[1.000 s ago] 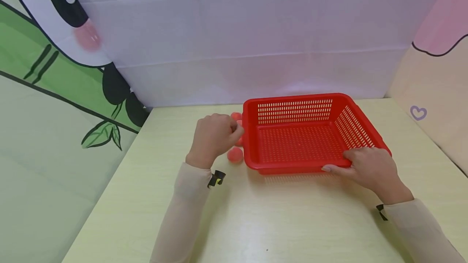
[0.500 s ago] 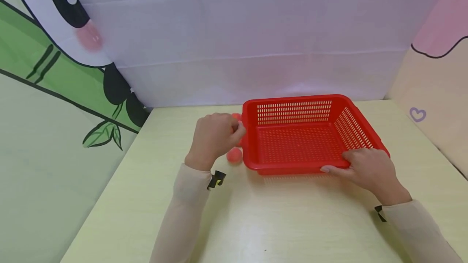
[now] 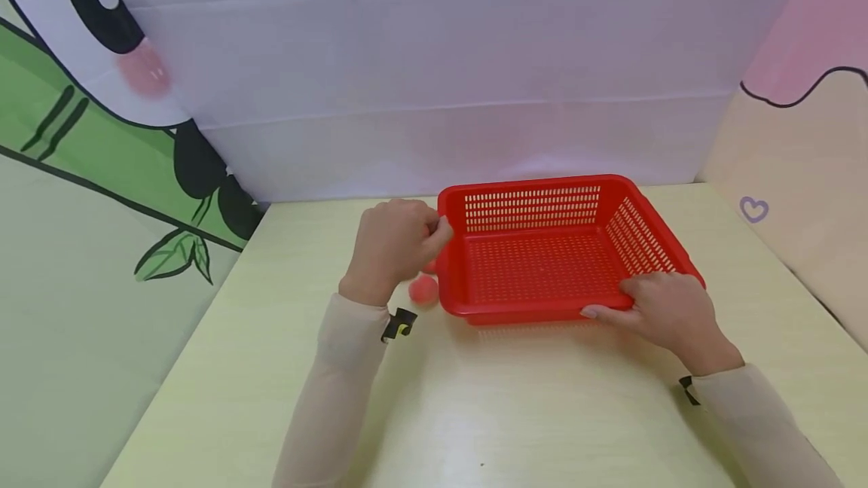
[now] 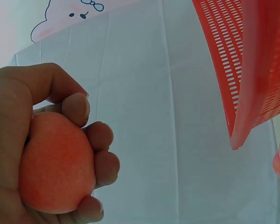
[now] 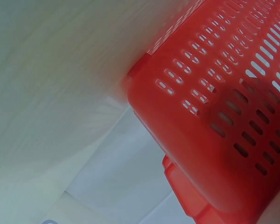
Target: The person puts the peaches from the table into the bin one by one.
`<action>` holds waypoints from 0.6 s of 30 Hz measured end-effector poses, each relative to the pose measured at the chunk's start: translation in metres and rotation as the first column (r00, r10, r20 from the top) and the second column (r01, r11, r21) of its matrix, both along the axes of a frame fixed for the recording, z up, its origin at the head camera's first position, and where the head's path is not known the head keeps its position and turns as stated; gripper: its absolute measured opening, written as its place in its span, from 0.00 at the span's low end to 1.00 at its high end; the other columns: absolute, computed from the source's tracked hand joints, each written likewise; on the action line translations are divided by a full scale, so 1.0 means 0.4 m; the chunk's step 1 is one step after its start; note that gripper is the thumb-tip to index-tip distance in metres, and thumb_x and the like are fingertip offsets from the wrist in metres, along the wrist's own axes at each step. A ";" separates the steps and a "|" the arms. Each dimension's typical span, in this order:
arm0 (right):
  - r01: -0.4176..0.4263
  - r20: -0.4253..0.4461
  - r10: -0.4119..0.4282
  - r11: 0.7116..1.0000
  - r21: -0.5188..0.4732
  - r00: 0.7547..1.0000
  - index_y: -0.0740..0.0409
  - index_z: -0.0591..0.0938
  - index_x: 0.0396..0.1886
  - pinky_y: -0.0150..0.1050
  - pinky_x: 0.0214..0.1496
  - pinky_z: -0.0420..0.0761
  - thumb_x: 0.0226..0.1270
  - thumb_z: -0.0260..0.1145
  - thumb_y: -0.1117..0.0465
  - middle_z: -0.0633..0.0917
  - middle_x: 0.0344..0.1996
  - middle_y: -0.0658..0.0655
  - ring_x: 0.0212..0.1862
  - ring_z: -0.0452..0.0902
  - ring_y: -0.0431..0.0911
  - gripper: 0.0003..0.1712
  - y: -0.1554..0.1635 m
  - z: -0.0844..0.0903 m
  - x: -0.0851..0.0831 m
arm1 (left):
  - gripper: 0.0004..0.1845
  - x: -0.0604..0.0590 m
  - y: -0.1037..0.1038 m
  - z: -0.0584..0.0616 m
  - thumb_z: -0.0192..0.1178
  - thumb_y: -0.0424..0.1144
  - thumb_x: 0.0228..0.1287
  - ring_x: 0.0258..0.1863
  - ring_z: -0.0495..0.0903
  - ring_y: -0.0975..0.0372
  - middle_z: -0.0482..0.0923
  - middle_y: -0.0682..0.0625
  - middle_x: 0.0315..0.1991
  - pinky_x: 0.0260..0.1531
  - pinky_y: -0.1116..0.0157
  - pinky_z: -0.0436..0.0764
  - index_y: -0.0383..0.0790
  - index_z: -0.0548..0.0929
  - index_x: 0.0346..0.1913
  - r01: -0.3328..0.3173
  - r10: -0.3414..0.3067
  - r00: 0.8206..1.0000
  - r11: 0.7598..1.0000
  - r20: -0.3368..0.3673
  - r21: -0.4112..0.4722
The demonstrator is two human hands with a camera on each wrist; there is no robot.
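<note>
While your left hand point(image 3: 392, 247) hangs just beside the left rim of the red perforated plastic basket point(image 3: 542, 266), its fingers point(image 4: 97, 154) are curled round a small round orange-red ball point(image 4: 56, 168). The left wrist view shows this plainly: the ball sits deep in your palm, with the thumb arched over the top. The head view hides the ball behind the back of your hand.

The held ball lies to the left of the basket, at about the height of its rim, and the open basket floor is straight to your right of it. Being round, the ball has no long axis to mind. Your left hand is by far the nearer one to it; the basket's corner shows close by at the upper right of the left wrist view.

A second orange-red ball point(image 3: 423, 289) rests on the pale yellow-green counter point(image 3: 271, 367), just below your left hand and touching or almost touching the basket's left wall. You cannot tell which from here.

Your right hand point(image 3: 667, 311) grips the near right corner of the basket, thumb laid along the front rim and the fingers hooked over the edge. The basket stands flat on the counter, with nothing visible inside it.

Behind the counter hangs a white creased cloth backdrop point(image 3: 434, 81) with cartoon prints at both sides.
</note>
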State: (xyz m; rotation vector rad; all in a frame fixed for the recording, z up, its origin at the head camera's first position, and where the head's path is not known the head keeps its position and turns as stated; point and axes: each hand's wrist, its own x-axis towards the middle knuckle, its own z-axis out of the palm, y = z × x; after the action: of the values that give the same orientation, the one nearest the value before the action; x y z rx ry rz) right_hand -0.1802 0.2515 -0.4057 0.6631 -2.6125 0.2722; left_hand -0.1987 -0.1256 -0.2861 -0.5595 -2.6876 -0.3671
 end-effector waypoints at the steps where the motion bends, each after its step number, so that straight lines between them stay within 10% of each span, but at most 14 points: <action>1: -0.005 -0.005 0.005 1.000 -0.003 1.000 0.44 0.58 0.13 0.36 0.23 0.49 0.61 0.55 0.12 0.53 0.13 0.40 0.20 0.48 0.37 0.45 0.000 -0.001 -0.001 | 0.25 -0.003 0.002 0.001 0.58 0.37 0.69 0.15 0.63 0.62 0.63 0.54 0.12 0.17 0.67 0.62 0.46 0.68 0.12 0.001 -0.001 1.000 1.000 -0.003 -0.004; 18: -0.007 -0.020 0.007 1.000 -0.003 1.000 0.44 0.58 0.13 0.37 0.23 0.49 0.61 0.52 0.11 0.52 0.13 0.40 0.19 0.48 0.37 0.45 0.003 -0.008 -0.003 | 0.24 -0.022 0.072 0.040 0.58 0.37 0.70 0.16 0.63 0.64 0.62 0.55 0.12 0.18 0.69 0.64 0.46 0.69 0.13 0.073 -0.076 0.996 0.995 -0.040 -0.072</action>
State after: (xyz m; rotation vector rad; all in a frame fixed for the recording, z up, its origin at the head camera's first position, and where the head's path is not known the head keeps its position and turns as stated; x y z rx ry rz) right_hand -0.1815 0.2525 -0.4089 0.6704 -2.5907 0.2702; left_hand -0.2074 -0.0967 -0.2702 -0.6827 -2.6525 -0.2781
